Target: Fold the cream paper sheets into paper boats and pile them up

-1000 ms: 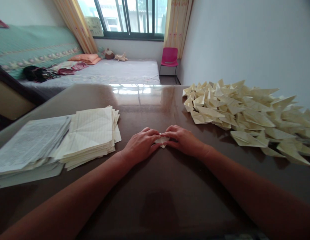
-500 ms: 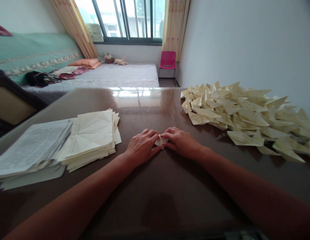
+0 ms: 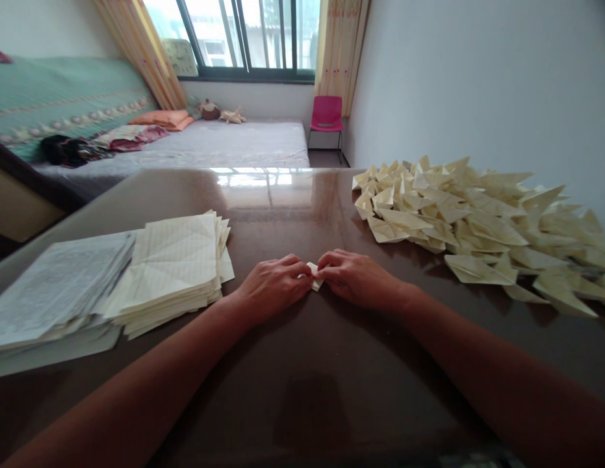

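small cream folded paper (image 3: 316, 284), partly covered, pinched by left hand (image 3: 274, 283) and right hand (image 3: 359, 278).

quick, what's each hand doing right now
Left hand: closed on the small folded paper.
Right hand: closed on the same paper.

Left hand (image 3: 277, 281), right hand (image 3: 357, 278): mid-table, backs up, fingers bent, fingertips nearly meeting. Forearms angle in from near edge.
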Tool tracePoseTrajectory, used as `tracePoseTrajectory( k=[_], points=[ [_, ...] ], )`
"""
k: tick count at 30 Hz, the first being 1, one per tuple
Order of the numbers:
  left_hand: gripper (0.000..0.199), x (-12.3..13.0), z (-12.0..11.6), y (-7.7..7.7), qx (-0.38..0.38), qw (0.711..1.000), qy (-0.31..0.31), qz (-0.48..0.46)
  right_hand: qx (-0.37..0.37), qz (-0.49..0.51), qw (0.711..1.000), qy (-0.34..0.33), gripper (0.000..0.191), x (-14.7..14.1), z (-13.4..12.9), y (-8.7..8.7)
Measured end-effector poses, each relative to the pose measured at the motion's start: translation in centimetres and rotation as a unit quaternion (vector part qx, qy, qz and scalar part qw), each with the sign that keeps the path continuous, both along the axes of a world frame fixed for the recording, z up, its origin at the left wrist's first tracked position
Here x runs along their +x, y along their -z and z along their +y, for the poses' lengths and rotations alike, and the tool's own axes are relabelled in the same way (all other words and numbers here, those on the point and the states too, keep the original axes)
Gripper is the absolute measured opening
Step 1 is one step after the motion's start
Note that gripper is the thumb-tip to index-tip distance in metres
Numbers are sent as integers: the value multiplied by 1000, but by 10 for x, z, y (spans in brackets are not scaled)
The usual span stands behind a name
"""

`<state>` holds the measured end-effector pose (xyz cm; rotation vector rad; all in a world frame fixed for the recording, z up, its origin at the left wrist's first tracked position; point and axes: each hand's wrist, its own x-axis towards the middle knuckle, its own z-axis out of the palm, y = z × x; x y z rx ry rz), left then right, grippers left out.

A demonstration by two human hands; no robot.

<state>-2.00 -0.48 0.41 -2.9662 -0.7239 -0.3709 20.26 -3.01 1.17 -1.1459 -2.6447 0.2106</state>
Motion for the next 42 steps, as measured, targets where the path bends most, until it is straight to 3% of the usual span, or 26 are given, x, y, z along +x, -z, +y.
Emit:
tracePoseTrajectory(
  k=[8,16,20,24,26,29,33,38,42],
  points=[
    [22,3,0,-4,4,999,-16,46,35,-118,992,-10,27,-11,-9,-6],
    [24,-1,-2,-8,-60,998,-11,0,40,-153,987,-9,26,-17,-27,-15],
    [22,4,-1,-3,-69,997,-37,-1,48,-158,986,-8,22,-25,-30,-14],
    [22,8,2,7,-52,989,-134,-36,25,-93,995,12,16,-20,-17,-7],
    [31,8,3,12,-48,984,-164,-49,-10,-29,998,48,12,-13,-8,0],
    [37,8,3,14,-66,984,-153,-57,-33,72,991,110,17,-6,2,12],
    [38,7,1,13,-113,981,-130,-86,-75,137,980,124,33,-5,8,22],
    [44,10,-1,11,-201,964,-117,-131,-169,184,958,138,31,-6,9,15],
    [44,12,-2,9,-218,954,-138,-150,-230,229,936,137,35,-6,9,8]
  ],
)
